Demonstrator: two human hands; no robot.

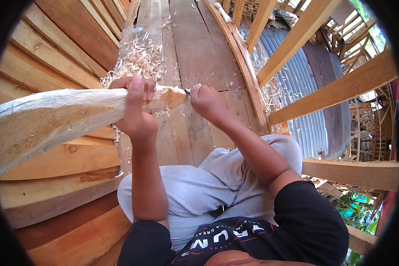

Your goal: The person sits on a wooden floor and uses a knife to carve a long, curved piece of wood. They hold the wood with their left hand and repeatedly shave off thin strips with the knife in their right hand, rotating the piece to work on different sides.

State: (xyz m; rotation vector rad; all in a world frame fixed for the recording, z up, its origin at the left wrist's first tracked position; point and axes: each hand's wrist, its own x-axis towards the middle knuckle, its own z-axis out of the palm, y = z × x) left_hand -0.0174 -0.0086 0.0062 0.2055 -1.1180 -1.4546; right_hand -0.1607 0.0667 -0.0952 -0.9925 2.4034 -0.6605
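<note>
A long, pale, peeled piece of wood point(62, 104) reaches in from the left edge, its tapered end near the middle of the view. My left hand point(139, 106) is closed around it close to that end, thumb over the top. Just right of the wood's tip, my right hand point(206, 99) is curled into a fist. A small dark tip pokes out of the fist toward the wood's end; the rest of what it grips is hidden by the fingers. Curled wood shavings point(142, 60) lie heaped on the plank floor point(195, 48) beyond my hands.
I sit cross-legged on the boards. Stacked planks point(53, 155) line the left side. Along the right runs a raised wooden edge point(241, 57) with slanting wooden bars point(337, 88); corrugated metal sheets point(297, 102) show beyond. A clear round object point(138, 31) lies by the shavings.
</note>
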